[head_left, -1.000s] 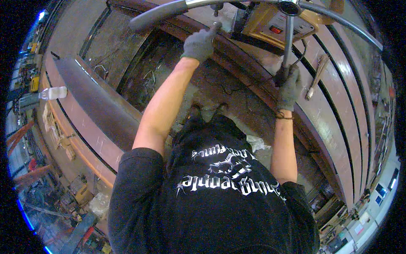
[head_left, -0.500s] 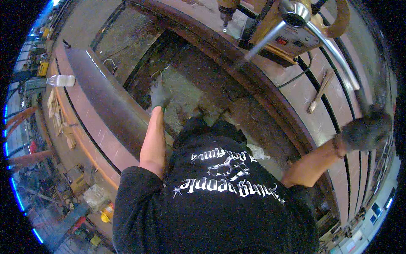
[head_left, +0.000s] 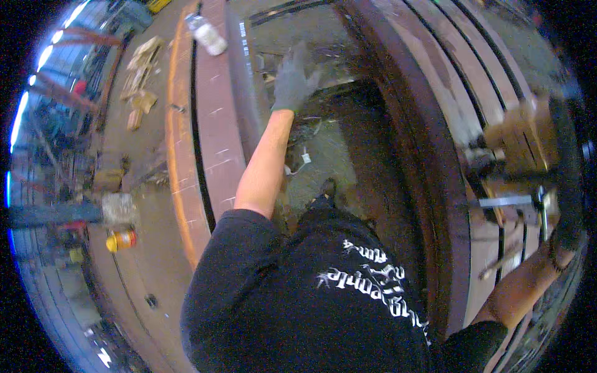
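Note:
My left hand (head_left: 292, 84), in a grey glove, reaches forward over the gap between the steel beams. Its fingers are spread, with nothing held, and it is nearest to the inner edge of the left beam (head_left: 217, 118). My right hand (head_left: 569, 227), in a dark glove, is at the right rim, blurred and half lost in shadow. Close by it stands a brownish drilling machine (head_left: 522, 140) with a metal handle bar (head_left: 507, 201), on the right-hand beams. Whether the right fingers touch the machine or its bars cannot be made out.
A clear plastic bottle (head_left: 208, 36) with a whitish filling lies on the left beam. Dark beam walls (head_left: 429, 155) run along my right. On the floor lie a white item with a cord (head_left: 305, 157), wood pieces (head_left: 142, 68) and a yellow-red container (head_left: 121, 240).
The view has swung left, so the drilling machine now sits lower at the right and blurred. My left hand has spread its fingers; my right hand stays near the right rim.

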`<state>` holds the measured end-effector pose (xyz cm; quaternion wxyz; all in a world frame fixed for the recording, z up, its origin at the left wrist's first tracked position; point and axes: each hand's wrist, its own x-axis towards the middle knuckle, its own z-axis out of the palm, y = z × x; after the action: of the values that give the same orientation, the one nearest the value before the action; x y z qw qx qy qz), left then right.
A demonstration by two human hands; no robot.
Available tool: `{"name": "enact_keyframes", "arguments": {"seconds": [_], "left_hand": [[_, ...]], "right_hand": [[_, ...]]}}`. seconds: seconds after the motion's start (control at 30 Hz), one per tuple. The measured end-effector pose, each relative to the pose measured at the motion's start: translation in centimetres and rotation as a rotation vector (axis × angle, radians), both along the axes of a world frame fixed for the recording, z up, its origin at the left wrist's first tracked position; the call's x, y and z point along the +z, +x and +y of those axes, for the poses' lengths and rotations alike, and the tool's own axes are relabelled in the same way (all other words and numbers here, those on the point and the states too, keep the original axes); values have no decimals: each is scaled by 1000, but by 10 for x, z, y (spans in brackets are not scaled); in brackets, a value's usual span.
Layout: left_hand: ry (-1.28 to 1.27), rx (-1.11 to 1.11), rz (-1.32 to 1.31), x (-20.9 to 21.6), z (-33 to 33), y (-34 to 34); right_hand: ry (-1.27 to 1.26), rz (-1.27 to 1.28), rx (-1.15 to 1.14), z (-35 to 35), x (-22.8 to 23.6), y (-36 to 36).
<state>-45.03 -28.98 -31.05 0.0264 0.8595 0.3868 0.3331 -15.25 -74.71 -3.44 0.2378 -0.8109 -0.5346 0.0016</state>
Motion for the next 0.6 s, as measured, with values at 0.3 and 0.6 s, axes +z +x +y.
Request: {"name": "enact_keyframes", "arguments": {"seconds": [0.3,0.6], "left_hand": [[42,310,-363,96,210,-104],[-484,336,-271,15,335,-105]], "right_hand": [[-91,93,-151,40,26,-20],[-171,276,-451,50,63,-41]]}}
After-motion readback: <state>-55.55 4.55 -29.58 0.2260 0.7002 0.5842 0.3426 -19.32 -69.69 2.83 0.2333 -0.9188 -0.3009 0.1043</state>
